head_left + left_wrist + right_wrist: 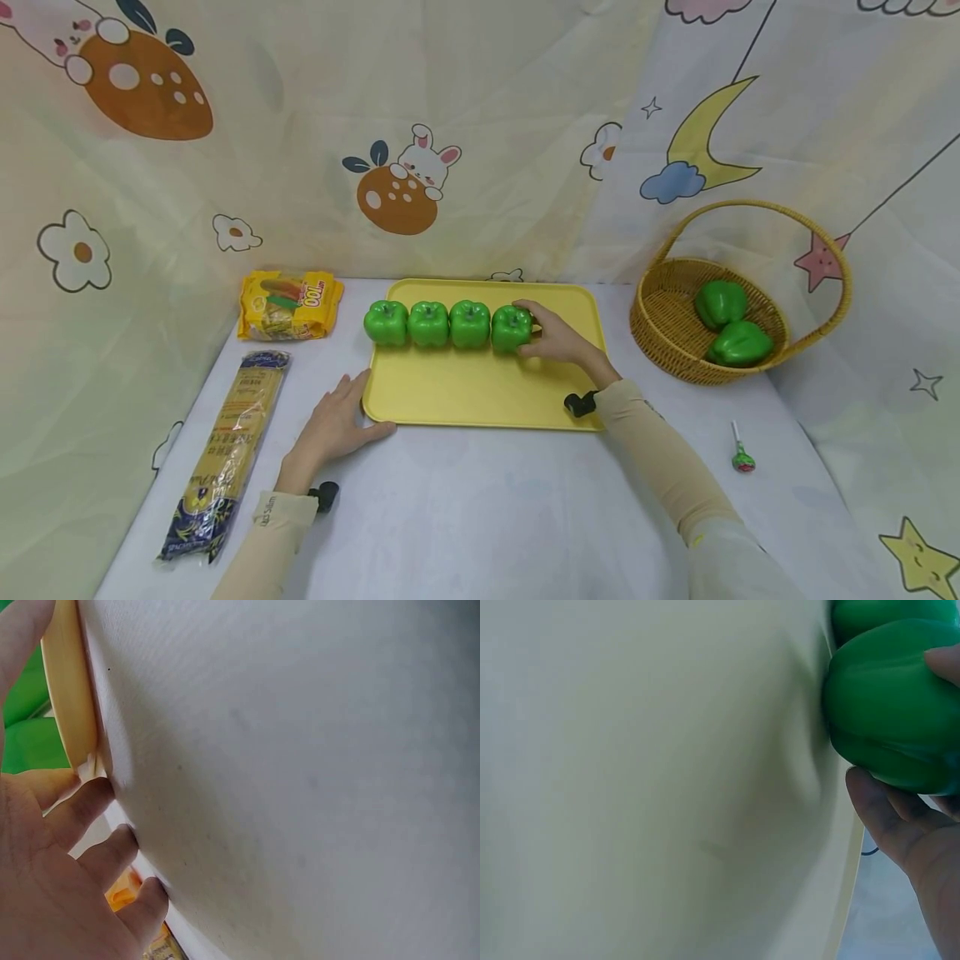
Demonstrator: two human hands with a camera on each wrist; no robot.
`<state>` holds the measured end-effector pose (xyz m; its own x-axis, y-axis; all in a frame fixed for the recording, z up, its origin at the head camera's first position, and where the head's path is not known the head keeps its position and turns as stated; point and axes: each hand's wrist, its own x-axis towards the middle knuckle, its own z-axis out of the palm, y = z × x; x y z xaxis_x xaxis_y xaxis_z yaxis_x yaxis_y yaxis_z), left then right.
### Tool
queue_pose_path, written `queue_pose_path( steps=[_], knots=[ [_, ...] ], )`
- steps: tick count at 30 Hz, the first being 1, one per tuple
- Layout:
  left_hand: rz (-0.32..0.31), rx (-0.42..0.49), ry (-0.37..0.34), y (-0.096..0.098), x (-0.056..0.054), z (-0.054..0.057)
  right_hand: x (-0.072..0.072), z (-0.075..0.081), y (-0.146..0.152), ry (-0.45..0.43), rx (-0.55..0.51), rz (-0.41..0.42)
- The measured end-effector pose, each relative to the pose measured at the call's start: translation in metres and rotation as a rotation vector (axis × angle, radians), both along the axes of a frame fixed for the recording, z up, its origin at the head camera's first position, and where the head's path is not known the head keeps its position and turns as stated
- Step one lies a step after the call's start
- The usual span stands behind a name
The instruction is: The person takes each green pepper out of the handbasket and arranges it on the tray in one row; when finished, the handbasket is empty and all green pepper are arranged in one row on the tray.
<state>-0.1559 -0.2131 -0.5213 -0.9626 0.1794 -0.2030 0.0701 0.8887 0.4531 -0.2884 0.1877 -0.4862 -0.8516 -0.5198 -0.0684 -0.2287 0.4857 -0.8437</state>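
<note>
Along the far half of the yellow tray (465,387), we are observing four green peppers (469,325) standing in a row, the leftmost one overlapping the tray's left rim in the head view. We are seeing the right hand (558,335) gripping the rightmost pepper (510,328), thumb and fingers curving around its opposite sides; in the right wrist view, another green pepper (889,615) is showing just behind it. We are finding the left hand (335,423) resting at the tray's near left corner, fingers extended and slightly spread; we are not managing to tell whether it is touching the rim.

To the tray's right, we are noting a wicker basket (663,354) with a high handle, holding two more green peppers (738,343). Nearer than the basket, a lollipop (743,461) is lying on the white table (487,517). To the tray's left, we are recording a yellow packet (288,305) and, nearer, a long blue-and-gold packet (228,446), both lying flat. Behind, printed cloth (300,83) is hanging.
</note>
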Motion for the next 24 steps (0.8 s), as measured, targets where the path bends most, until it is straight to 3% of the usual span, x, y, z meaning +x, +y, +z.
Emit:
queue_pose_path(
  steps=[16,24],
  knots=[
    [0.002,-0.005,-0.005,0.0,0.0,0.0,0.002,-0.002,0.002,0.036,0.027,-0.015],
    [0.003,-0.003,-0.012,0.001,0.0,0.002,0.011,0.005,0.018,0.071,-0.004,-0.038]
  ],
)
